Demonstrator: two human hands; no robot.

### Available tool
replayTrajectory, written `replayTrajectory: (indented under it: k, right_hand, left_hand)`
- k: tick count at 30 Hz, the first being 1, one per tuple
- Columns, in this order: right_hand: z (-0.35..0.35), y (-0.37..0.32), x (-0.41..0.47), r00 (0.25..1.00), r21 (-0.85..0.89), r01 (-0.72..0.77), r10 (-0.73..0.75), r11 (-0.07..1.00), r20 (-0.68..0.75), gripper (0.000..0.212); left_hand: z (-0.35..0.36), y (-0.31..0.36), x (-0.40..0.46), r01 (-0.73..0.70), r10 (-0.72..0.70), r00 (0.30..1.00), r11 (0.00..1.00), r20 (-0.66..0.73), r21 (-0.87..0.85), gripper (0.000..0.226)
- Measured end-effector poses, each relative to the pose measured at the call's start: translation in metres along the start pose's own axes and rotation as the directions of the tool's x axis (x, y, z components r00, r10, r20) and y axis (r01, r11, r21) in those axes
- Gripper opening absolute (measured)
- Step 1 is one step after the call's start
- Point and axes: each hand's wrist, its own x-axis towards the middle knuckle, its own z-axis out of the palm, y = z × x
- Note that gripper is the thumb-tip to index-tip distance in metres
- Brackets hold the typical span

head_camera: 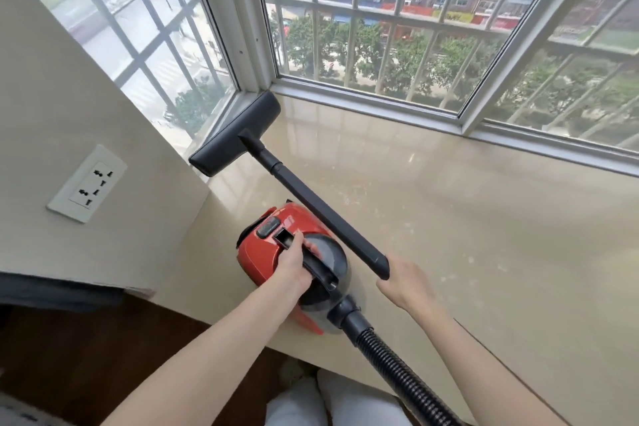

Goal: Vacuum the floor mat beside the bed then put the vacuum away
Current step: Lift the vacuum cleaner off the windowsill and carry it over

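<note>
While the hose (397,370) runs up from the bottom of the view across the near edge of the window ledge (449,201), the left hand (294,270) grips the black handle (318,270) on top of the red vacuum (262,252), fingers curled round it. That vacuum sits on the ledge near its left end, close to the near edge and just beside the wall (86,114). The right hand (408,282) is at the near end of the black tube (321,207); whether its fingers close on the tube I cannot tell. The tube slants away to the flat floor head (235,133), which lies in the far left corner against the window frame (249,45). Right of the tube the ledge stretches bare to the window. A wall socket (88,183) is on the wall at left.
</note>
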Motion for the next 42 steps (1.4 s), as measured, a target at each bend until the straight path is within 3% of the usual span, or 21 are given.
replayTrajectory:
  k: [9,20,31,42]
  right_hand:
    - [-0.009,-0.005,-0.050,0.994,0.178,-0.067,0.081,0.982,-0.074,0.034]
    - [-0.001,0.012,-0.130,0.941,0.335,-0.234,0.299,0.913,-0.158,0.035]
    - [0.042,0.030,-0.245,0.776,0.572,-0.390,0.592,0.722,-0.217,0.031]
    - [0.092,0.088,-0.363,0.555,0.730,-0.466,0.808,0.500,-0.198,0.023]
  left_hand:
    - [-0.012,-0.019,-0.022,0.036,-0.048,0.995,0.990,0.086,0.136,0.026]
    - [-0.012,-0.042,-0.069,0.014,-0.083,0.958,0.969,0.276,0.245,0.030]
    - [-0.025,-0.090,-0.134,-0.149,-0.179,0.866,0.799,0.467,0.583,0.031]
    - [-0.042,-0.208,-0.177,-0.065,-0.447,0.809,0.578,0.382,0.813,0.035]
